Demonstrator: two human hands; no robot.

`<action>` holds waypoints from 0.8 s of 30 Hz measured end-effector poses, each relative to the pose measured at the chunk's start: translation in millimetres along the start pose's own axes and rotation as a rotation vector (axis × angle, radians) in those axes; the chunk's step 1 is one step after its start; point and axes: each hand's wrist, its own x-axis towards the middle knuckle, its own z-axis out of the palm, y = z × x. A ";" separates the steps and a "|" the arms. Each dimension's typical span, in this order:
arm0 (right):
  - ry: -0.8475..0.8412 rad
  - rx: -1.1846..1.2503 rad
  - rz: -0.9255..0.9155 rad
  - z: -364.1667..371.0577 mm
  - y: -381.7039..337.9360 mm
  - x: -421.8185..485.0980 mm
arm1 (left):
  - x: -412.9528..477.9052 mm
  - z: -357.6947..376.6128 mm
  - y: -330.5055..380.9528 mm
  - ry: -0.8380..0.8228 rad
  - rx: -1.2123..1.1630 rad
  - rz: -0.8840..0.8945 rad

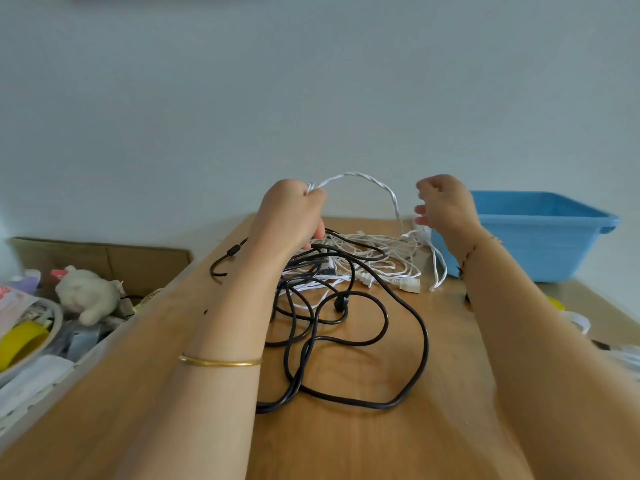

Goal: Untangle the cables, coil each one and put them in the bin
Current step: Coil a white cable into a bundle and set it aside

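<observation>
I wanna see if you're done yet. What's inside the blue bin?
Only a sliver of inner wall of the blue bin shows, bare. Its near wall and the right hand hide the bottom.

Pale wall (pixel 311 81), wooden table (pixel 346 445)

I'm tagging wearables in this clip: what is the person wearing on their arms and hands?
Bare forearms, no sleeves or gloves in view. A thin plain gold bangle circles the left forearm. A fine dark thread bracelet with small gold bits sits at the right wrist.
</observation>
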 end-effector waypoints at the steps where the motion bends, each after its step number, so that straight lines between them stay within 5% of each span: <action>1: -0.065 0.125 -0.011 2.1 -8.4 -13.0 | 0.0 1.0 -0.1 -0.013 0.014 -0.004; 6: -0.333 0.316 -0.270 12.0 -32.9 -64.7 | 0.0 4.0 -3.0 -0.038 0.039 -0.023; 9: -0.127 0.264 -0.368 19.9 -35.9 -64.1 | -0.1 3.3 -4.0 -0.136 0.010 -0.039; 13: 0.073 0.227 -0.407 14.4 -35.1 -55.0 | -8.9 -5.3 5.0 -0.536 -0.167 -0.025; 19: -0.011 0.126 -0.363 17.4 -24.6 -57.5 | -4.4 -17.6 2.0 -0.869 -0.771 -0.076; 22: -0.290 0.094 -0.279 24.5 -17.1 -62.8 | 1.5 -21.7 -1.3 -0.956 -1.211 -0.148; 24: -0.469 0.087 -0.239 27.3 -14.0 -64.7 | 5.6 -25.8 -3.8 -0.834 -1.462 -0.190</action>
